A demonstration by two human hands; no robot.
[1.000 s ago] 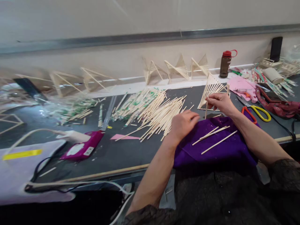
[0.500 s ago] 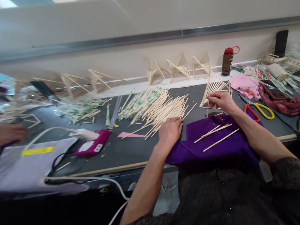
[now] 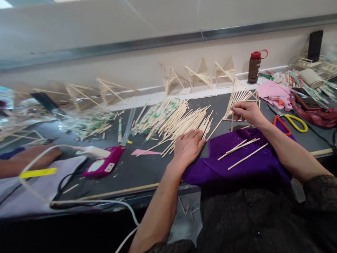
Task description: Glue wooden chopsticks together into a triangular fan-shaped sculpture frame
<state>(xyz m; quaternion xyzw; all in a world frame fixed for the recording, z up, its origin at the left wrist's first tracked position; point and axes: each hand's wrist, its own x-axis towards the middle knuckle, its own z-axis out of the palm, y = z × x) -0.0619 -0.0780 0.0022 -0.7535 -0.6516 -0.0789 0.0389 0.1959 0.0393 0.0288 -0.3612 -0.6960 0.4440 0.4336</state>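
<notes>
My left hand (image 3: 188,146) lies flat with its fingers spread on the lower edge of a pile of thin wooden sticks (image 3: 184,119). One stick slants out beside its fingertips. To the right, my right hand (image 3: 246,112) pinches a short upright stick (image 3: 232,123) between thumb and fingers. Just behind that hand stands a fan-like stick frame (image 3: 238,96). Several loose sticks (image 3: 247,156) rest on a purple cloth (image 3: 216,171) between my arms.
Stick models (image 3: 201,75) line the wall beside a bottle (image 3: 254,68). Yellow-and-red-handled scissors (image 3: 296,123) and a pink glue gun (image 3: 279,98) lie right. At left are a magenta packet (image 3: 116,158), a white cable (image 3: 126,203) and another person's hand (image 3: 42,154).
My left hand has shifted slightly left and its fingers have opened out over the sticks; some sticks by it have moved. The other person's hand has come rightward. My right hand is nearly unchanged.
</notes>
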